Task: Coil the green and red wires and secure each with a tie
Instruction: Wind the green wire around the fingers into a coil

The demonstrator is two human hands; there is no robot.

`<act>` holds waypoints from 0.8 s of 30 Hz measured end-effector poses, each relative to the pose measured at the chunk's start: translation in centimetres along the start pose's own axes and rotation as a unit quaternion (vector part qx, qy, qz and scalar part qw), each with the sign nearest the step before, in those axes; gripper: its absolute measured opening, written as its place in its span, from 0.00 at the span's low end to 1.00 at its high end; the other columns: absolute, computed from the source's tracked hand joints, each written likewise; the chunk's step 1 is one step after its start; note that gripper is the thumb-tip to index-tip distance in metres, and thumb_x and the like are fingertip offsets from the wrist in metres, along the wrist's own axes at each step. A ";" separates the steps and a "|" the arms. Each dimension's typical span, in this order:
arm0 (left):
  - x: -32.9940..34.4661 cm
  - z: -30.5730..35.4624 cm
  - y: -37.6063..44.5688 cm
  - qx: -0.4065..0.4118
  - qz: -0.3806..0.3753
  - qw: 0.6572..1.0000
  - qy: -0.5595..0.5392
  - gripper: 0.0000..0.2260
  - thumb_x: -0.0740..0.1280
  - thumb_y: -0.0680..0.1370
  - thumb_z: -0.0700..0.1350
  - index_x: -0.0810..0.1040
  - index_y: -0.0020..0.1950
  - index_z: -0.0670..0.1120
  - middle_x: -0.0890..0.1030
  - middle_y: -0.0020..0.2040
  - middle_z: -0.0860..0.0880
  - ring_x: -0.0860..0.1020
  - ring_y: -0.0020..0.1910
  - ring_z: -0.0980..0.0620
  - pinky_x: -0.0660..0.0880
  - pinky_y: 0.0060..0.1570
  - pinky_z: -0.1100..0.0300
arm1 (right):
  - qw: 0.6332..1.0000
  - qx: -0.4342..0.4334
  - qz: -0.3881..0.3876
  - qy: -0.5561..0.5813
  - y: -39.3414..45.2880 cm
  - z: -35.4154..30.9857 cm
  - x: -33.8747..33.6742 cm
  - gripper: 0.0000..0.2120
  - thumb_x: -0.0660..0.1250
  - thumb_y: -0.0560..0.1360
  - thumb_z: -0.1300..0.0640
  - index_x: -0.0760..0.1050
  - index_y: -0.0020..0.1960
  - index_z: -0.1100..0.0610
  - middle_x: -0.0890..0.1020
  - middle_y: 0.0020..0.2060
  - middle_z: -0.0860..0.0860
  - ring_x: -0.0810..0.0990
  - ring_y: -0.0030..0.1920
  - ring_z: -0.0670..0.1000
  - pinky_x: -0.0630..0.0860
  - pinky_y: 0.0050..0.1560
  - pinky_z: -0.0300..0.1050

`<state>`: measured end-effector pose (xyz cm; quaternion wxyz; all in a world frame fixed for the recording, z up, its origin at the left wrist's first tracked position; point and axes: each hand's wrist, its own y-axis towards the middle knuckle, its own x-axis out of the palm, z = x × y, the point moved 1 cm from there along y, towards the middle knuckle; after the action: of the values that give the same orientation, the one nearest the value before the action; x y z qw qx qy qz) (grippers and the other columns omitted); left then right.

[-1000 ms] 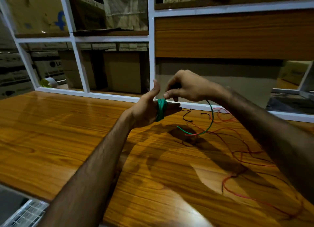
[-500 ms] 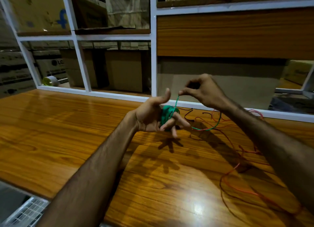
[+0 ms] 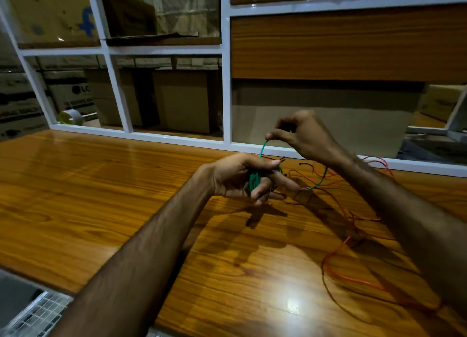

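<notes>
A green wire coil [image 3: 254,180] is wound around the fingers of my left hand [image 3: 240,177], whose thumb presses over it. A short stretch of green wire rises from the coil to my right hand [image 3: 302,137], which pinches it between thumb and forefinger above and right of the left hand. The green wire's loose tail [image 3: 321,181] curves down below my right wrist. The red wire [image 3: 338,258] lies loose and tangled on the wooden table [image 3: 101,197] to the right, partly under my right forearm. Thin black ties [image 3: 304,164] lie near the table's back edge.
A white window frame [image 3: 226,84] runs along the table's far edge, with cardboard boxes behind the glass. A tape roll [image 3: 69,117] sits on the ledge at the back left. A laptop keyboard [image 3: 32,316] shows at the bottom left corner.
My left hand's fingers have curled in and the thumb has come down over the green coil. My right hand stays raised, pulling the wire up, and the loose tail is shorter.
</notes>
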<state>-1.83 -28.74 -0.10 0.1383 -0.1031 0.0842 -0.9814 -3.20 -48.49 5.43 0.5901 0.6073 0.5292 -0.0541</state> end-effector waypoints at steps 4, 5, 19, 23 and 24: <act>-0.2 0.2 -0.3 0.089 -0.065 0.984 -0.142 0.27 0.51 0.87 0.49 0.64 0.76 0.28 0.85 0.42 0.37 0.83 0.56 0.36 0.59 0.80 0.46 | 0.999 0.045 -0.019 0.015 -1.3 2.0 1.2 0.18 0.66 0.79 0.42 0.81 0.37 0.51 0.79 0.28 0.49 0.74 0.28 0.46 0.71 0.31 0.50; -0.2 0.3 -0.4 0.123 -0.087 0.975 -0.166 0.28 0.52 0.87 0.50 0.63 0.77 0.29 0.85 0.46 0.35 0.82 0.59 0.36 0.59 0.79 0.47 | 0.998 0.055 -0.026 0.021 -1.8 2.4 1.5 0.20 0.63 0.79 0.40 0.80 0.37 0.53 0.79 0.28 0.51 0.76 0.29 0.48 0.72 0.31 0.52; -2.1 2.2 0.1 0.424 0.228 0.816 -0.321 0.30 0.50 0.88 0.57 0.57 0.82 0.37 0.74 0.75 0.37 0.70 0.77 0.40 0.60 0.80 0.48 | 0.969 0.117 -0.208 0.068 -7.4 -0.3 5.4 0.16 0.60 0.85 0.53 0.77 0.41 0.55 0.80 0.31 0.44 0.76 0.30 0.41 0.71 0.31 0.38; -1.9 1.7 -0.1 0.378 0.392 0.836 -0.064 0.31 0.43 0.87 0.60 0.52 0.84 0.41 0.74 0.76 0.44 0.70 0.78 0.47 0.51 0.82 0.46 | 0.966 0.113 -0.222 0.068 -7.4 -1.3 4.7 0.14 0.60 0.85 0.54 0.79 0.45 0.56 0.78 0.29 0.41 0.74 0.29 0.38 0.68 0.31 0.32; -2.0 1.4 -0.2 0.352 0.412 0.840 -0.009 0.31 0.42 0.87 0.61 0.53 0.84 0.42 0.74 0.76 0.45 0.70 0.77 0.48 0.49 0.82 0.44 | 0.968 0.112 -0.215 0.061 -7.3 -1.2 4.3 0.13 0.60 0.85 0.53 0.79 0.45 0.55 0.77 0.29 0.42 0.73 0.29 0.38 0.68 0.31 0.32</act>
<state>0.28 -28.16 0.93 0.5574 -0.0123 -0.2339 -0.7966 -7.16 -46.92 -1.96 0.4598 0.5436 0.6727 -0.2014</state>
